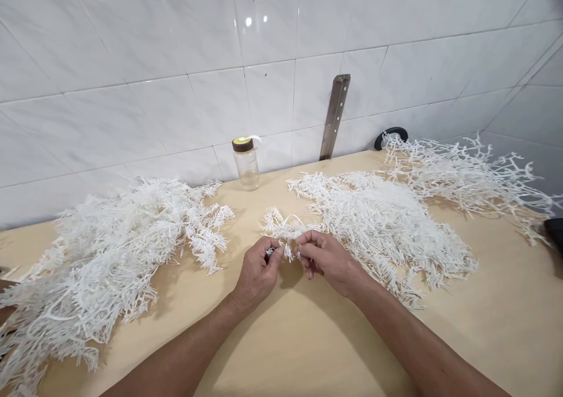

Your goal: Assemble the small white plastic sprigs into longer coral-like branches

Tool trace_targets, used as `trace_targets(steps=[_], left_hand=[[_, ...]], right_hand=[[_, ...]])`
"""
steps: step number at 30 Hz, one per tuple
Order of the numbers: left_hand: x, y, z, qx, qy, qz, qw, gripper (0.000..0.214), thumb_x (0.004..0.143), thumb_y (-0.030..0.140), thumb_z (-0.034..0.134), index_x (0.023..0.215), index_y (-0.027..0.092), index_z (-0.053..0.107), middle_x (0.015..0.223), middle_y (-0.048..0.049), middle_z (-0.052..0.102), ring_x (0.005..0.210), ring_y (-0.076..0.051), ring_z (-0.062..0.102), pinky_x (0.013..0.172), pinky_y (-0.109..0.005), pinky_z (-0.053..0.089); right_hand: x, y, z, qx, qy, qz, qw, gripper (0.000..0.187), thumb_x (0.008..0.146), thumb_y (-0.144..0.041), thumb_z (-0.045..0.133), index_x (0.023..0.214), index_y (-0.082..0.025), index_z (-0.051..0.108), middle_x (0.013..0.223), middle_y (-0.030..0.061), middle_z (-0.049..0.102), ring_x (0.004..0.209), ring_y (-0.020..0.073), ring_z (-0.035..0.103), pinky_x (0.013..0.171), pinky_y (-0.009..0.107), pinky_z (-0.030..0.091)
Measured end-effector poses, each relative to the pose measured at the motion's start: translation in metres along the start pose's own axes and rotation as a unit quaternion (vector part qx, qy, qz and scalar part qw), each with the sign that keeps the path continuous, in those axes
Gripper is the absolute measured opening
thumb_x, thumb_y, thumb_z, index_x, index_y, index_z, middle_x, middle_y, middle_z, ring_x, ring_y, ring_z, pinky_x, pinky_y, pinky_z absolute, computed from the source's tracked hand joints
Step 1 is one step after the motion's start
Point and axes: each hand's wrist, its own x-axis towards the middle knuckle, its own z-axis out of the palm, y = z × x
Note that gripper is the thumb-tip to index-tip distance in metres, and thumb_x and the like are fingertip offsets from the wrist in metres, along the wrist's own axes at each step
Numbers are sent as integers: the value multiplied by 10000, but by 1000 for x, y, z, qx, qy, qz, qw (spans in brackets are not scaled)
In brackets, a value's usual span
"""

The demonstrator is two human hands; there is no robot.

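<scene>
My left hand [258, 271] and my right hand [323, 255] meet above the middle of the table, fingers closed in pinches. Between them hangs a small white branched plastic sprig [288, 250], with a fingertip of each hand at its sides. A small dark thing [269, 254] shows within the curl of my left fingers; its kind is unclear. Right behind the hands lies a loose clump of white sprigs [281, 224]. Close by my right forearm spreads a big heap of white sprigs [378, 221]. Another big heap [118, 238] covers the left side.
A clear bottle [247, 168] with a dark and yellow lid stands near the tiled wall [176, 115]. A metal strip with holes [335, 118] leans there too. Coarser white branches [466, 171] lie at the back right, beside a black curved handle [391, 136]. Everything rests on a tan tabletop [281, 350].
</scene>
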Motion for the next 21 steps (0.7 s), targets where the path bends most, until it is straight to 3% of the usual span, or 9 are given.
trace_targets(steps=[9, 14, 21], left_hand=[[0, 3, 1, 2, -4, -6, 1000, 263, 922, 372, 520, 774, 173, 608, 695, -4, 567, 652, -132, 494, 621, -242, 395], [0, 2, 2, 10, 0, -26, 1000, 256, 920, 374, 525, 782, 173, 603, 672, 10, 555, 607, -119, 470, 593, -235, 380], [0, 1, 1, 27, 16, -23, 999, 252, 915, 369, 526, 765, 179, 597, 657, 20, 538, 586, -111, 445, 565, -229, 361]], right_hand=[[3, 11, -4, -11, -81, -13, 997, 306, 818, -454, 693, 746, -170, 606, 646, -21, 569, 554, 99, 544, 507, 227, 495], [2, 13, -4, -29, -63, -39, 997, 277, 809, -434, 709, 845, -166, 647, 659, -28, 588, 549, 103, 570, 519, 235, 503], [0, 14, 1, -126, -26, -46, 991, 240, 855, -415, 631, 827, -179, 600, 629, -33, 614, 482, 115, 630, 473, 213, 462]])
